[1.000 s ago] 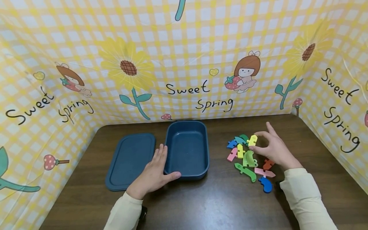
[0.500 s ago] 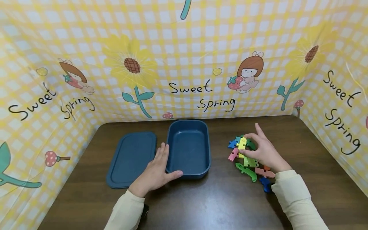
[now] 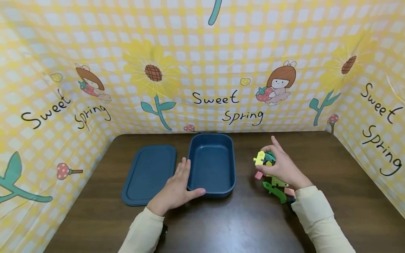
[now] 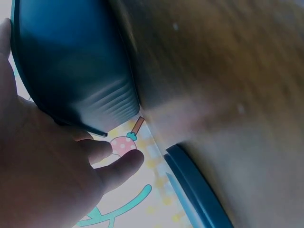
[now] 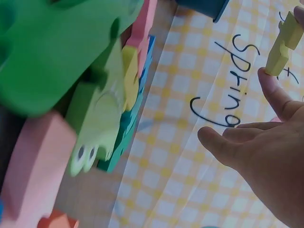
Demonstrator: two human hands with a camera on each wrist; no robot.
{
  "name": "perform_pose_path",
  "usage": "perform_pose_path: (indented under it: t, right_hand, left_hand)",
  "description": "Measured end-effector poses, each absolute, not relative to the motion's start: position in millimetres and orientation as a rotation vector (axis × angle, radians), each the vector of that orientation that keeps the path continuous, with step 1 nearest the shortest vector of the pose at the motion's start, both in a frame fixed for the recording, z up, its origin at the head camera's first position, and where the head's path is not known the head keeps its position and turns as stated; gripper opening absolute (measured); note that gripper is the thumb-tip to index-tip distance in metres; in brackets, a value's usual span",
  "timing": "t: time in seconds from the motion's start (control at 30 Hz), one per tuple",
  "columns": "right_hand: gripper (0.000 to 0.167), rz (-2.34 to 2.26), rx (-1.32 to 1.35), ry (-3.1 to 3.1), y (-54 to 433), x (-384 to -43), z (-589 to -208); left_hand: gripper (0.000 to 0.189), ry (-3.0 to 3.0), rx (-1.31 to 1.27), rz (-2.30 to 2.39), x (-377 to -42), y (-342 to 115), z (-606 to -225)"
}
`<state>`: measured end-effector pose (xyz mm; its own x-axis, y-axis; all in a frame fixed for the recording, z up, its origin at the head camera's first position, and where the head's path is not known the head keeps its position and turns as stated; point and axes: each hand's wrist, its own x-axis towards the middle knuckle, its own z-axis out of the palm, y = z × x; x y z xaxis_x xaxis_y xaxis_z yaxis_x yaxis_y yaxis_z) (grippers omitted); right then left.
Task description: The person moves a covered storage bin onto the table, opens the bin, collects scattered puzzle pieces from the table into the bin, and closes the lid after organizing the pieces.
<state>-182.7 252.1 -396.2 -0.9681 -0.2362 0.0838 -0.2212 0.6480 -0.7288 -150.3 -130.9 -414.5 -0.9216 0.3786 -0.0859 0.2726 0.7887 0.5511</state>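
My right hand (image 3: 284,169) pinches a yellow interlocking puzzle piece (image 3: 259,159) between thumb and index finger. It is held above the left side of a pile of colourful wooden puzzle pieces. In the right wrist view, that yellow piece (image 5: 279,50) appears at the upper right, apart from the pile. Below the right hand lie a green piece (image 3: 276,193), a light green piece with eyes (image 5: 102,118) and a pink piece (image 5: 40,164). Straight-fingered, my left hand (image 3: 172,192) touches the near left corner of a dark blue box (image 3: 235,168).
A flat dark blue lid (image 3: 151,174) lies left of the box on the brown wooden table (image 3: 221,225). Yellow checked cloth (image 3: 215,66) walls in the back and both sides. My right arm hides part of the pile.
The right hand has moved left across the pile, carrying the yellow puzzle piece. The left hand stays at the box. The head view has shifted slightly.
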Motion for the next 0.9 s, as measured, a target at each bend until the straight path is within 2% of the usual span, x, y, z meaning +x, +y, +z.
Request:
perform_pose_path:
  t: [0.9]
  right_hand:
    - [0.055,-1.221,-0.552,2.785,183.4,-213.6,-378.1]
  left_hand:
    - [0.114,2.780,0.502,0.846,-149.3,-133.2,-415.9]
